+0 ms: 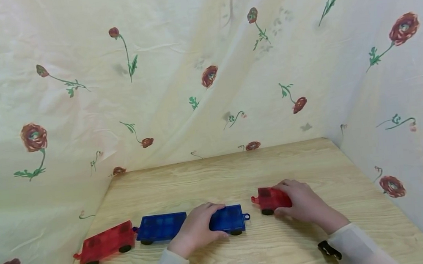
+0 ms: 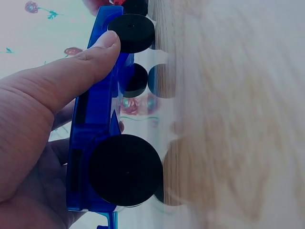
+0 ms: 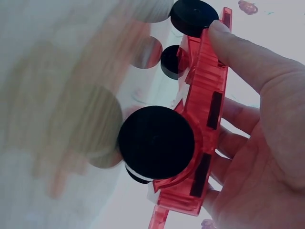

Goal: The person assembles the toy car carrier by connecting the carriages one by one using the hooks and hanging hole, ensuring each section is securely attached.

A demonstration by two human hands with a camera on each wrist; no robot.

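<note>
My left hand (image 1: 196, 233) grips the right-hand blue toy train car (image 1: 231, 219), fingers over its far side and thumb along its near side. In the left wrist view, the thumb presses the blue frame beside a black wheel (image 2: 126, 170). The car's left end is hidden under the hand; a ring coupler (image 1: 247, 216) sticks out at its right. My right hand (image 1: 304, 206) holds a red toy train car (image 1: 269, 198) across its right part, a hook coupler (image 1: 255, 199) pointing left. A gap separates that hook from the ring. Black wheels (image 3: 156, 142) show in the right wrist view.
Left of my left hand stands another blue car (image 1: 162, 227), joined to or touching a slanted red car (image 1: 107, 242) at the far left. All stand on a wood-grain table (image 1: 216, 178). Flower-patterned cloth (image 1: 174, 67) rises behind and on both sides.
</note>
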